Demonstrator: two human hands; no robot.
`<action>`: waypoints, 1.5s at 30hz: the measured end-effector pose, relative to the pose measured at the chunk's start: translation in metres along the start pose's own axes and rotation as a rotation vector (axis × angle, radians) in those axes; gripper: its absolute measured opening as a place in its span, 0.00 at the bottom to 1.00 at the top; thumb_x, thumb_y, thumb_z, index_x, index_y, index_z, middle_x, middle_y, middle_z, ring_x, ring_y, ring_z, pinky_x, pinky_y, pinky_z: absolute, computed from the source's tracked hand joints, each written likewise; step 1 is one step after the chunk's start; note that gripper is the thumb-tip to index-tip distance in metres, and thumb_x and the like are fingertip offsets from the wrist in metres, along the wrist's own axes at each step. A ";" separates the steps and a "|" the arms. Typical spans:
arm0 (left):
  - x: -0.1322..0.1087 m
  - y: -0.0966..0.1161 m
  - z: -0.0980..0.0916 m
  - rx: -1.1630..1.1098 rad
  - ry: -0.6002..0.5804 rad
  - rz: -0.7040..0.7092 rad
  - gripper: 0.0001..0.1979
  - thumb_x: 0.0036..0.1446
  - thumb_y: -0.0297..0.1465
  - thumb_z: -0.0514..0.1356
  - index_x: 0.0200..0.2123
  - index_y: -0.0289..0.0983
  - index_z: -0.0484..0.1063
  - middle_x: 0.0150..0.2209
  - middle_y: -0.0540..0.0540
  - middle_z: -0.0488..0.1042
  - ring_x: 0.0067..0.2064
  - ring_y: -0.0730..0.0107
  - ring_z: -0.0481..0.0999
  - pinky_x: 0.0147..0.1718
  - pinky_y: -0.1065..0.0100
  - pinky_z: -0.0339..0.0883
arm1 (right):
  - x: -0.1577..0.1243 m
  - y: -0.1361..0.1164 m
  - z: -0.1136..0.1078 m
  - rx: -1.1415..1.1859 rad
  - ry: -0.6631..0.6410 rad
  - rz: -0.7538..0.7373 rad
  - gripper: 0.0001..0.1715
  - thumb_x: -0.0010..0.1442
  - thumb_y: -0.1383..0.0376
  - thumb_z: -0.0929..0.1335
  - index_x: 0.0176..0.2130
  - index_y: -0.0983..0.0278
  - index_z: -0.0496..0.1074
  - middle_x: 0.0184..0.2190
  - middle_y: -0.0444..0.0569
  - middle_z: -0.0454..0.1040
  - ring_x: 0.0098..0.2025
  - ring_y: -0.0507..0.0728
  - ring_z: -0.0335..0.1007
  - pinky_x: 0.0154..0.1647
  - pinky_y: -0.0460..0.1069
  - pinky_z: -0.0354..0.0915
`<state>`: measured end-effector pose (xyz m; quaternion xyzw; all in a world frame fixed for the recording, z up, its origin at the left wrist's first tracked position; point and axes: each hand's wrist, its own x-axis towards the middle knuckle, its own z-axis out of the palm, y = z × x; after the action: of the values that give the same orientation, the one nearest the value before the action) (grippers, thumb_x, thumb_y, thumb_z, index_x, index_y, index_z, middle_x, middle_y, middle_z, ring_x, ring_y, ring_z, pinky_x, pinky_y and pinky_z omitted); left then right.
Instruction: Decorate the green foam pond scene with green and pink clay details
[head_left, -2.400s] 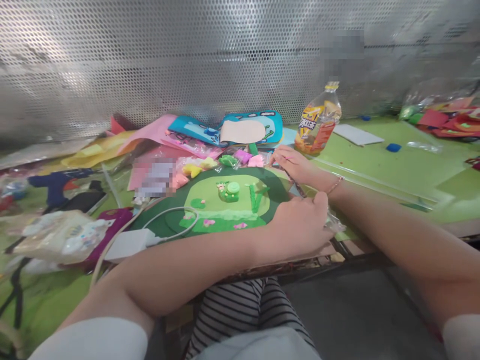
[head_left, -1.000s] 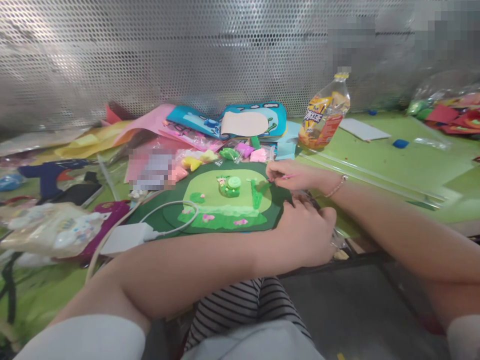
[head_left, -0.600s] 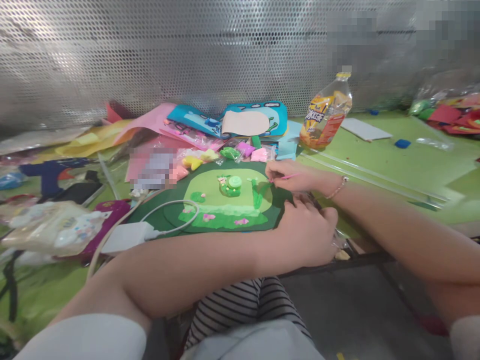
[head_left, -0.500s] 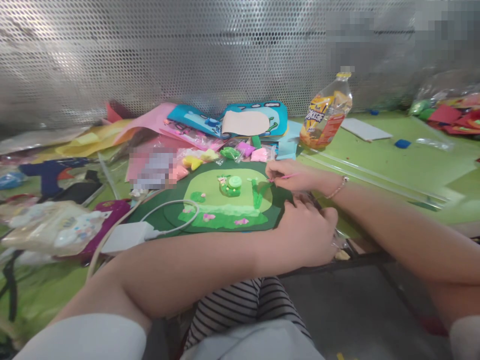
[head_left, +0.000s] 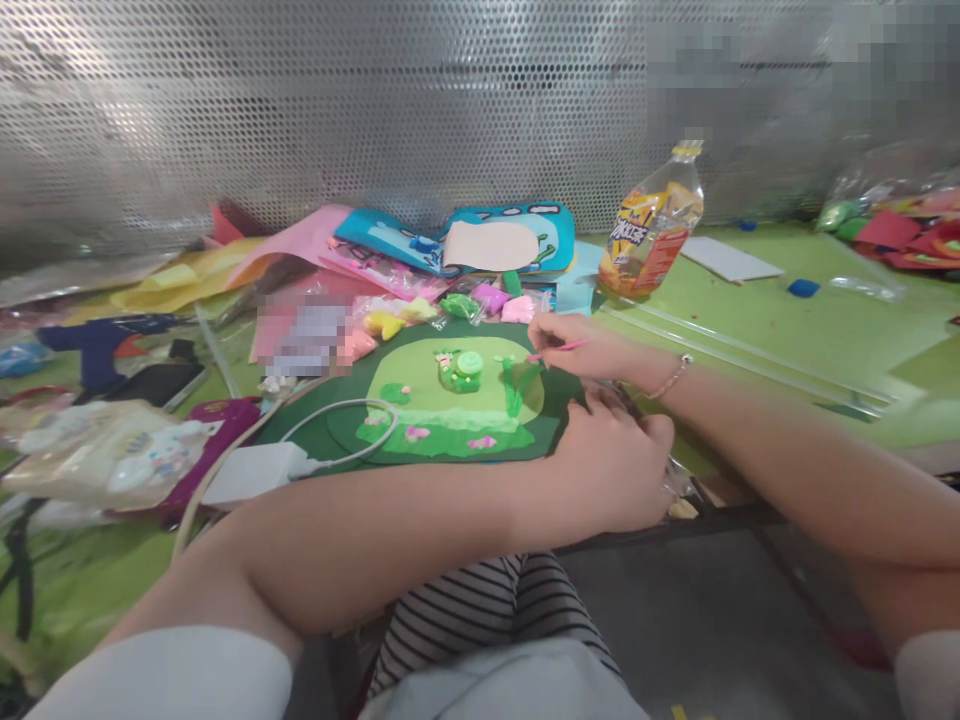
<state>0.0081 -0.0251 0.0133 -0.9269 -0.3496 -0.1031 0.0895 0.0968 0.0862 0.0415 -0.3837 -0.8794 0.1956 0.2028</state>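
My right hand [head_left: 570, 343] is closed in a pinch on a thin pink stick-like tool [head_left: 564, 347], its tip above the right side of a green craft board [head_left: 559, 395]. Under that tip, green clay stems [head_left: 513, 385] stand on the board's light-green middle. A round green clay piece [head_left: 469, 364] sits at the centre, and pink-and-white clay flowers [head_left: 483, 442] lie along the front strip. My left hand [head_left: 615, 460] rests at the board's near right corner, fingers bent. Clear plastic [head_left: 679, 483] shows beside it; what its fingers hold, if anything, is hidden.
Bags of coloured clay [head_left: 461, 306] lie behind the board. A drink bottle [head_left: 649, 235] stands at back right, with clear glue sticks [head_left: 757, 355] before it. A white charger [head_left: 255, 474] with its cable overlaps the board's left; a blue glue gun [head_left: 94, 350] lies farther left.
My right hand has shifted slightly, and the pink tool's tip has moved up and left over the stems. My left hand stays in place.
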 end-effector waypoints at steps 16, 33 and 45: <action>0.000 0.001 0.001 0.014 0.017 -0.012 0.23 0.59 0.46 0.48 0.43 0.30 0.61 0.49 0.22 0.66 0.52 0.39 0.67 0.41 0.50 0.63 | 0.000 0.002 0.004 -0.024 -0.038 0.014 0.06 0.50 0.71 0.61 0.26 0.63 0.56 0.23 0.41 0.59 0.26 0.50 0.52 0.26 0.45 0.50; 0.000 0.001 0.001 0.008 -0.003 -0.006 0.23 0.58 0.45 0.50 0.43 0.30 0.61 0.50 0.20 0.66 0.52 0.37 0.66 0.42 0.50 0.63 | 0.002 0.003 0.008 0.100 0.033 0.147 0.04 0.49 0.70 0.62 0.26 0.62 0.58 0.20 0.40 0.59 0.24 0.50 0.55 0.26 0.46 0.53; 0.000 0.001 0.001 -0.003 -0.012 -0.008 0.23 0.58 0.46 0.49 0.43 0.30 0.62 0.49 0.21 0.66 0.52 0.36 0.66 0.40 0.50 0.63 | 0.001 -0.005 0.008 -0.003 0.041 0.180 0.03 0.49 0.69 0.61 0.26 0.63 0.57 0.22 0.41 0.60 0.24 0.49 0.54 0.27 0.45 0.52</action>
<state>0.0093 -0.0256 0.0127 -0.9262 -0.3538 -0.0983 0.0858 0.0895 0.0823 0.0374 -0.4652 -0.8374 0.2039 0.2017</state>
